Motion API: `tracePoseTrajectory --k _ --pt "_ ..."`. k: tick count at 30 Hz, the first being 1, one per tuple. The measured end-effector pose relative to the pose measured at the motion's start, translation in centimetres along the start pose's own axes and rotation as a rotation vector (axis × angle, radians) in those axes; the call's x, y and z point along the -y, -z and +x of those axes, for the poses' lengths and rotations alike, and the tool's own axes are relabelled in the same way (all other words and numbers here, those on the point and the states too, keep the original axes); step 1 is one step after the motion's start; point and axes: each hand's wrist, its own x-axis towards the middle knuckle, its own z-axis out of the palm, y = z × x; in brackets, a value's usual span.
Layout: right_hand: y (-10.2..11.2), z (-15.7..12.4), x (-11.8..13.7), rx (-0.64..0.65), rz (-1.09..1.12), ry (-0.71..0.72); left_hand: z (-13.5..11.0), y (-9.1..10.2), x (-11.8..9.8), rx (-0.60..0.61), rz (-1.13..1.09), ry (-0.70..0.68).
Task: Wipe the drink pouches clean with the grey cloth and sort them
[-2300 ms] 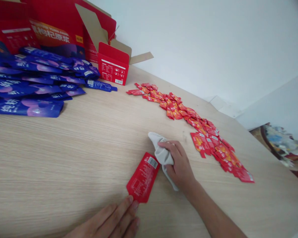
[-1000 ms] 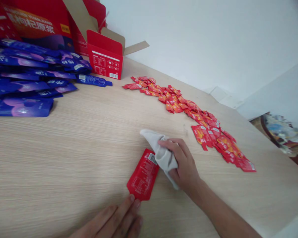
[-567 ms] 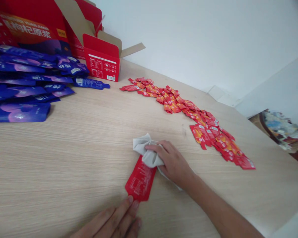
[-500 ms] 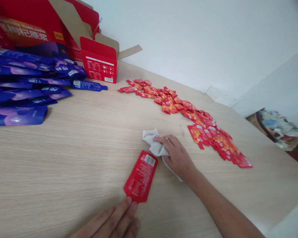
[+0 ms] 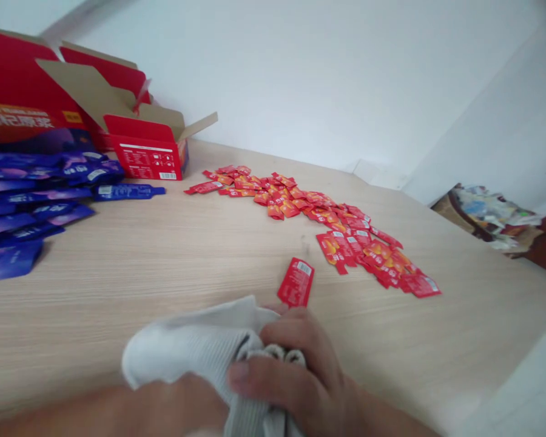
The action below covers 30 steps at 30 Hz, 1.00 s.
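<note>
Fingers of the right hand [image 5: 307, 379] clamped on white cloth [image 5: 186, 346]; left hand [image 5: 195, 394] mostly covered, can't tell its grip. Cloth likely light, limp: hold it bunched. Red pouch [image 5: 297, 282] flat on bench [image 5: 186, 261] just beyond, probably slick, flexible: take the edges.

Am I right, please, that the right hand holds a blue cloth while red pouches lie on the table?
Not quite: in the head view, the right hand holds a whitish cloth, not blue; red pouches do lie on the table.
</note>
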Motion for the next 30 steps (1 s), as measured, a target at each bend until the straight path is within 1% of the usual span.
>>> tracePoseTrajectory --k 1,3,6,8,10,11,13,15,17,20,23,26,28,30 --pt "0.0 0.0 0.0 -0.025 0.003 0.030 2.3 -1.1 0.0 0.016 0.001 -0.005" --pt "-0.1 -0.2 -0.2 -0.053 -0.021 0.064 7.9 -3.7 0.1 0.079 -0.032 -0.030" --pt "-0.6 -1.0 -1.0 -0.010 -0.086 0.034 17.1 -7.9 0.5 0.121 -0.116 -0.084" --pt "-0.9 -1.4 -1.5 0.034 -0.128 0.003 22.1 -10.6 0.7 0.116 -0.155 -0.098" --pt "-1.0 -1.5 -2.0 0.011 -0.159 -0.029 25.7 -12.8 0.7 0.125 -0.189 -0.095" --pt "-1.0 -1.4 -2.1 0.006 -0.171 -0.041 26.9 -13.7 0.7 0.130 -0.201 -0.085" --pt "-0.9 -1.2 -2.4 0.037 -0.174 -0.052 28.6 -15.0 0.6 0.133 -0.220 -0.061" --pt "-0.8 -1.1 -2.5 0.073 -0.160 -0.028 29.2 -15.5 0.5 0.123 -0.232 -0.049" --pt "-1.0 -1.1 -2.6 0.070 -0.155 -0.021 29.2 -15.5 0.5 0.098 -0.239 -0.056" --pt "-1.2 -1.2 -2.6 0.055 -0.147 -0.016 28.1 -14.8 0.7 0.053 -0.231 -0.066" --pt "-1.1 -0.8 -2.8 0.003 -0.061 0.006 26.3 -13.6 1.4 0.029 -0.206 -0.059" --pt "-0.9 -0.3 -3.1 -0.088 0.000 0.022 23.7 -12.0 3.6 0.012 -0.162 -0.017" --pt "-1.0 0.0 -3.1 -0.130 0.004 0.042 21.7 -10.9 6.0 -0.009 -0.118 0.055" --pt "-1.2 0.1 -3.0 -0.160 -0.004 0.044 19.9 -9.9 9.0 -0.040 -0.062 0.174"
